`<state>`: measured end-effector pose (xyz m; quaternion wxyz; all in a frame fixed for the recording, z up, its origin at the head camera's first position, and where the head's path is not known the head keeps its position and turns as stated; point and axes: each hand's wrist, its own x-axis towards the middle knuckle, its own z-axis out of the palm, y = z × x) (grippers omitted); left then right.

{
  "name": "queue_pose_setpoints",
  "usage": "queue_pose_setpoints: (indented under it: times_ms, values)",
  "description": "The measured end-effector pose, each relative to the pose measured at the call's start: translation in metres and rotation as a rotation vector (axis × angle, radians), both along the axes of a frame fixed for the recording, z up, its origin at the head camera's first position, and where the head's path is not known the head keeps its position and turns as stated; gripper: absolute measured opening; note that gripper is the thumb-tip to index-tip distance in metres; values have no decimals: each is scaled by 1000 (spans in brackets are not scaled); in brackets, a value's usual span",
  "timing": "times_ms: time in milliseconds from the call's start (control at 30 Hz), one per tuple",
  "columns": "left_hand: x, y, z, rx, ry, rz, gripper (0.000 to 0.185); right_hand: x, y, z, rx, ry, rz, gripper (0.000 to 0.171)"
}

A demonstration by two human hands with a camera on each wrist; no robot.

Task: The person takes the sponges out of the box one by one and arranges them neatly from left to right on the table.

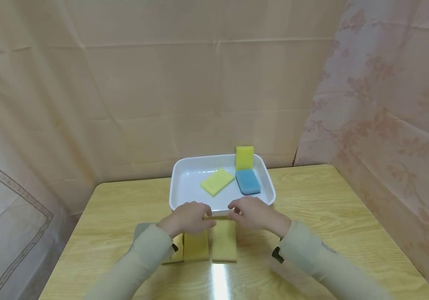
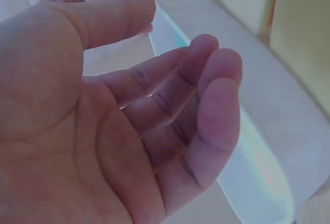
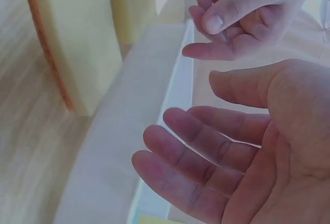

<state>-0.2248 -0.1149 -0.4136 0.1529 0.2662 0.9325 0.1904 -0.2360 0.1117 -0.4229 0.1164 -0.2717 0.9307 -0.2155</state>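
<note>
Three sponges already lie in the tray; three more wait on the table just in front of its near rim. My left hand and right hand hover there, fingers loose, holding nothing. Room is open either side of the tray.

The shallow plastic tray is white, holding two yellow sponges and one blue sponge.
</note>
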Motion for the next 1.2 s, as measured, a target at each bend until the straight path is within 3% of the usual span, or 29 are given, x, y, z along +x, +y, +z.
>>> queue_pose_setpoints:
  times_ms: [233, 433, 533, 800, 1200]
  values:
    - [-28, -5, 16, -39, -22, -10, 29, -22, 0, 14, 21, -29, -7, 32]
    - [-50, -6, 27, -13, -140, 59, 28, -45, 4, 24, 10, -22, 33, 33]
    - [-58, -7, 30, -16, -161, 78, 28, -54, 6, 27, 1, -38, 35, 34]
    - [-83, -10, 35, -70, -144, 127, 29, -76, 9, 30, -178, -315, -118, 42]
    - [-119, -10, 31, -75, -168, 166, 34, -105, 5, 29, -237, -378, -251, 42]
